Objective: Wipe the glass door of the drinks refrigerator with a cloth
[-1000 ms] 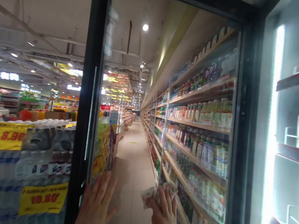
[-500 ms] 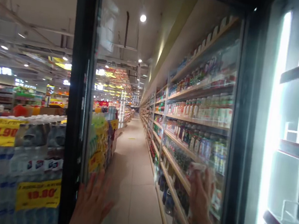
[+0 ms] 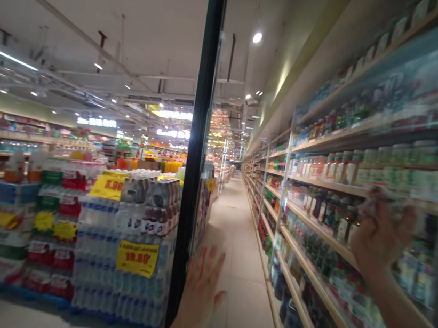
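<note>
In front of me stands a glass door (image 3: 198,145) with a dark frame. My left hand (image 3: 201,285) lies with its fingers spread against the lower part of the pane, close to the upright frame at its left edge. Farther right and higher up, my right hand (image 3: 381,234) presses a pale crumpled cloth (image 3: 371,203) to the glass. Motion blurs that hand, and its fingers hide part of the cloth. Shelves of bottles show through the pane behind both hands.
Long shelves of bottled drinks (image 3: 339,169) run along the right of a tiled aisle (image 3: 233,203). Left of the door are stacked packs of water bottles (image 3: 96,266) with yellow price signs (image 3: 137,257), and drink cartons (image 3: 6,249) on blue pallets.
My view has turned left, so the lit fridge shelves at the right are gone from sight. My right hand has moved up the glass with the cloth. My left hand stays near the door's edge.
</note>
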Action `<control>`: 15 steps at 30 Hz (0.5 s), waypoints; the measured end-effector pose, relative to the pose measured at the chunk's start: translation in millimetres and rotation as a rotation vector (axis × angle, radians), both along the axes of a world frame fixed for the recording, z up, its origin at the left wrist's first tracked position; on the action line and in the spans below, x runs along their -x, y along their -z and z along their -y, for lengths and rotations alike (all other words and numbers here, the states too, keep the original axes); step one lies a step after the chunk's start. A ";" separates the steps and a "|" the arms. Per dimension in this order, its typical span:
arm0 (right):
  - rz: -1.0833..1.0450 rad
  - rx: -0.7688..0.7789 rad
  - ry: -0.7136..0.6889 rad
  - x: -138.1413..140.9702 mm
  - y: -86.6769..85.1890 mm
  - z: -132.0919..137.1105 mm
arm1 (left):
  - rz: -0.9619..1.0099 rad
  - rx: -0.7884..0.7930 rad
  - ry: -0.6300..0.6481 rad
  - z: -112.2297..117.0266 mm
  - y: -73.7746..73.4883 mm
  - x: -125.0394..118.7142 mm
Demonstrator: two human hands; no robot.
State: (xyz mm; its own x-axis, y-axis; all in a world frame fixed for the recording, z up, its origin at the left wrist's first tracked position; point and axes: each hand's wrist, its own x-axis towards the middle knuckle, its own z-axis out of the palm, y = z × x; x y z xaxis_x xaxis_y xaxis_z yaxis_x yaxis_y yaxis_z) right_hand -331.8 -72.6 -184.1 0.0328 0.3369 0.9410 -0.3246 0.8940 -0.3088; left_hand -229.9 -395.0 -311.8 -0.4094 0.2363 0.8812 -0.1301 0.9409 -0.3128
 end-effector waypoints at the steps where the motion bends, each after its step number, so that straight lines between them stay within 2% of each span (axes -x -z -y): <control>1: 0.008 -0.106 -0.004 -4.5 -1.3 9.6 | -0.007 -0.003 0.011 1.5 -1.0 0.1; 4: 0.017 -0.798 -0.146 -20.9 8.0 57.8 | -0.015 -0.005 0.061 8.2 -2.9 1.5; 5: 0.015 -0.939 -0.191 -25.0 6.8 74.6 | -0.009 -0.001 0.083 10.7 -3.3 2.0; 6: 0.020 -0.954 -0.212 -27.9 0.6 89.4 | -0.003 0.007 0.099 13.1 -3.8 2.4; 7: 0.029 -0.876 -0.214 -29.7 -9.7 101.6 | 0.000 0.017 0.107 15.3 -4.5 2.4; 9: 0.060 -0.586 -0.187 -31.5 -31.8 119.1 | -0.006 0.041 0.121 19.1 -7.1 0.8; 10: 0.076 -0.517 -0.188 -32.5 -36.3 125.7 | -0.012 0.052 0.140 20.9 -9.4 -1.1; 11: 0.092 -0.536 -0.210 -34.3 -32.6 131.6 | -0.023 0.055 0.165 22.9 -12.4 -3.9; 12: 0.100 -0.643 -0.253 -37.2 -19.6 137.3 | -0.038 0.052 0.199 25.3 -16.1 -7.7; 13: 0.106 -0.817 -0.310 -40.9 1.2 143.1 | -0.056 0.049 0.241 28.3 -20.3 -12.3; 15: 0.095 -1.182 -0.435 -48.6 51.5 154.8 | -0.092 0.044 0.316 36.1 -29.7 -23.5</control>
